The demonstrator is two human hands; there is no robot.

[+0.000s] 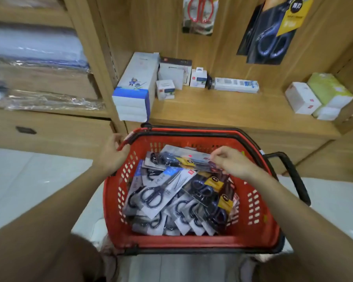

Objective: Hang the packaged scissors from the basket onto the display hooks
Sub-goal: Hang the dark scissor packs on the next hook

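scissors pack (181, 159): right hand (230, 162) pinches its end; left hand (112, 155) grips basket (253, 210) rim. risk: thin pinch likely slips, pack drops back below the hand.

On my feed the basket (253, 220) reads bright red, black along its rim, with rows of small slots patterning its walls; its handle (294, 174) is black. The packs (161, 192) inside are grey and white around black-handled scissors, several tagged yellow with a black badge. The top pack (181, 157) has the same tag, plus a small red dot. On the tan wood wall (151, 27) I make out red scissors (200, 11) in a pale pack, and dark packs (269, 41) tagged yellow. The shelf (222, 106) is light wood; the boxes (300, 97) are white, save a green box (328, 87) and a tall box (137, 84) that is white and blue.
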